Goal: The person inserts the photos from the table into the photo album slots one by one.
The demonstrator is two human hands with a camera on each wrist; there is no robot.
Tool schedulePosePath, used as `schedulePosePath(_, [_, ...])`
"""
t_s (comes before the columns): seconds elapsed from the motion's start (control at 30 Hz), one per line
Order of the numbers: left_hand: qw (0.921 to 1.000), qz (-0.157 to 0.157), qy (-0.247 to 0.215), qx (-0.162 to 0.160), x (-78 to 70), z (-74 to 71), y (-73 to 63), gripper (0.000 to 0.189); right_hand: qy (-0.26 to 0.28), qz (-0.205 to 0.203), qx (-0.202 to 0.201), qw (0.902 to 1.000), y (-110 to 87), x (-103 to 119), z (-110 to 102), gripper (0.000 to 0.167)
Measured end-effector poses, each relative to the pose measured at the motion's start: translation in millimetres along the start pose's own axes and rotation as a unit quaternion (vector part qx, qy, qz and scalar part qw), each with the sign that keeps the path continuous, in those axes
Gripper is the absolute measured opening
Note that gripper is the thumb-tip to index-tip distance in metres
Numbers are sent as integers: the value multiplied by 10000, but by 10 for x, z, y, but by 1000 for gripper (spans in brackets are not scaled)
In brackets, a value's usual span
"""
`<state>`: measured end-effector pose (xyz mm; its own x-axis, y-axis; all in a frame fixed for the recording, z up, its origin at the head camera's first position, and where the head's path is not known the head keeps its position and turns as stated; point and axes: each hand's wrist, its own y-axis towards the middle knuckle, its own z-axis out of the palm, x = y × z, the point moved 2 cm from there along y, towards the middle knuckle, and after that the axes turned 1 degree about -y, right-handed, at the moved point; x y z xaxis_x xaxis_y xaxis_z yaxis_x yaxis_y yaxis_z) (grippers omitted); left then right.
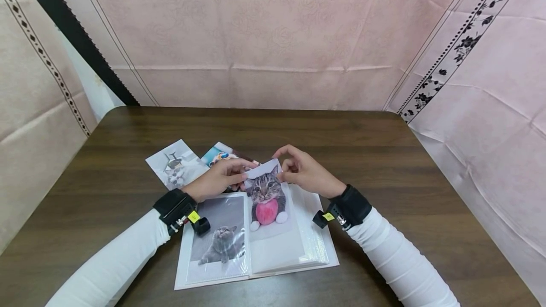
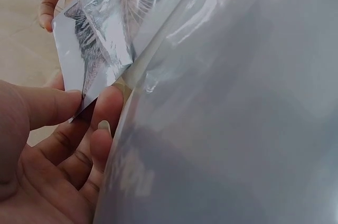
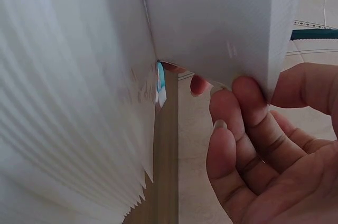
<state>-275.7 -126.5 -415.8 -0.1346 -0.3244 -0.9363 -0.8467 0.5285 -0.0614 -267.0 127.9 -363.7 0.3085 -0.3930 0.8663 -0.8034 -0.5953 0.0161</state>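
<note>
While the left hand [image 1: 219, 177] and right hand [image 1: 304, 172] pinch the photo [image 1: 265, 192] near its top corners, uneven force might crease it or tear the sleeve [image 1: 277, 253].

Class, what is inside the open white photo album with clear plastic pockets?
The album's left pocket holds a grey kitten photo; its right pocket, a tabby-cat photo partly inserted, the top sticking out. Pages underneath are covered, so their contents cannot be seen.
</note>
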Motion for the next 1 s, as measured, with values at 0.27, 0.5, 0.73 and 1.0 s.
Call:
schedulePosePath(0.27, [9998,-146,-85,-94,-16,9,-2,31,14,-47,-2,10000,-1,3,0,42])
schedulePosePath(0.5, [9990,-223,-376,-102,-10,23,2,24,80,-17,53,10000,-4,0,-2,43])
schedulePosePath(0.73, [9991,-187,-363,-133,-1,19,1,22,116,44,90,9999,1,-7,4,43])
schedulePosePath(1.0, [9994,-95,-298,-130,-7,23,2,20,55,-19,94,9999,0,-11,4,40])
